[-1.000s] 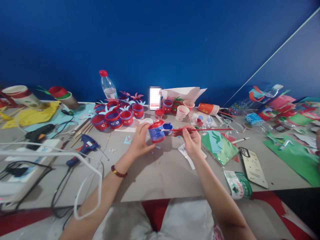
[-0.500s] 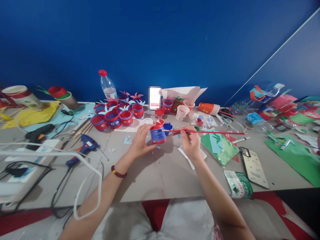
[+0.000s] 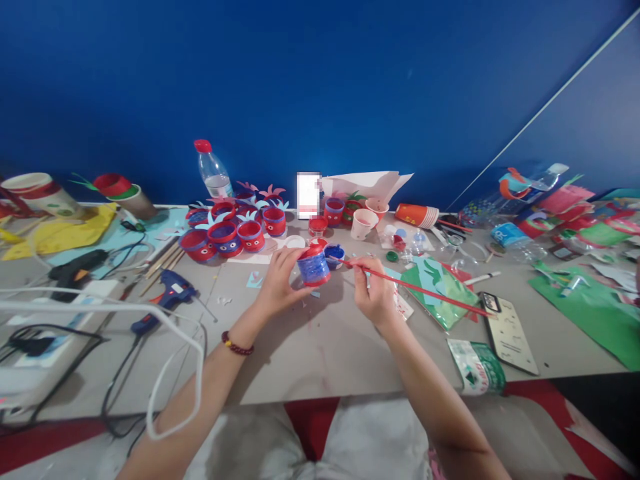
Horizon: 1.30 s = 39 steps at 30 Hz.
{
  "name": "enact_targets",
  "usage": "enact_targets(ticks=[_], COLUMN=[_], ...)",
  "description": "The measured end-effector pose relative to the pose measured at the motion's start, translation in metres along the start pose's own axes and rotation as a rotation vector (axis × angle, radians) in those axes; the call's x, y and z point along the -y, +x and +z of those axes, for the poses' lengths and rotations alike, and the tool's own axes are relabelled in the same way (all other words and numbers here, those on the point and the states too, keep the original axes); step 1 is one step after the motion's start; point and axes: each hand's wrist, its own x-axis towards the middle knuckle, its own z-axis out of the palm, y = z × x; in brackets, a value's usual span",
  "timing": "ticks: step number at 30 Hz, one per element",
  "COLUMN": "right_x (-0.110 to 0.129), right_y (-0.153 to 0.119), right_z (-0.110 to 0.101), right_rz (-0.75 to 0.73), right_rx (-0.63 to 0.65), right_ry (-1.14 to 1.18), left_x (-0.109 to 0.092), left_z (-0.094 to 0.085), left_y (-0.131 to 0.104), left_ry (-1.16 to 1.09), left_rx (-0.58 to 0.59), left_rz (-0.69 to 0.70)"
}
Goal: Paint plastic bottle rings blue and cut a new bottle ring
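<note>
My left hand (image 3: 281,281) grips a small red cup with a blue painted band (image 3: 313,267), tilted on its side above the grey table. A long red paintbrush (image 3: 420,289) is held near its front part by my right hand (image 3: 374,288). The brush tip is at the small pot of blue paint (image 3: 335,255), just right of the held cup. Behind these stands a pot of red paint (image 3: 317,227). Several red and blue cups with eyes and paper leaves (image 3: 225,238) stand at the left.
A blue glue gun (image 3: 167,299), cables and a white power strip (image 3: 65,340) lie at the left. A bottle with a red cap (image 3: 213,173) stands near the blue wall. To the right are paper cups (image 3: 364,225), a green packet (image 3: 440,293) and a phone (image 3: 510,333).
The brush tip has moved from the held cup's blue band to the blue paint pot, and its rear end has swung down toward the phone. My right hand has shifted slightly left.
</note>
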Motion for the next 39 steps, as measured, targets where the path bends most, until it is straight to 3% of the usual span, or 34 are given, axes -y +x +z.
enact_targets(ticks=[3, 7, 14, 19, 25, 30, 39], right_x=[0.003, 0.009, 0.022, 0.025, 0.009, 0.004, 0.028], right_y=[-0.001, -0.002, -0.008, -0.001, 0.006, -0.002, -0.012], right_z=[0.004, 0.007, 0.013, 0.009, 0.0, 0.006, 0.018], right_rz=[-0.079, -0.161, -0.143, -0.076, 0.007, -0.016, -0.118], right_rx=[0.084, 0.101, 0.139, 0.042, -0.048, 0.049, 0.164], right_ry=[0.011, 0.042, 0.175, 0.153, 0.034, 0.027, 0.155], left_x=[0.0, 0.0, -0.003, -0.001, 0.001, -0.003, -0.007], left_z=[0.001, 0.001, 0.001, 0.002, -0.001, -0.002, 0.004], left_y=[0.0, 0.0, 0.0, 0.0, 0.001, 0.002, 0.002], left_ry=[0.041, 0.08, 0.135, 0.102, 0.042, 0.083, 0.13], left_rx=[0.019, 0.042, 0.076, 0.06, -0.058, -0.04, 0.014], left_rz=[-0.006, -0.016, -0.019, -0.067, -0.045, -0.06, -0.12])
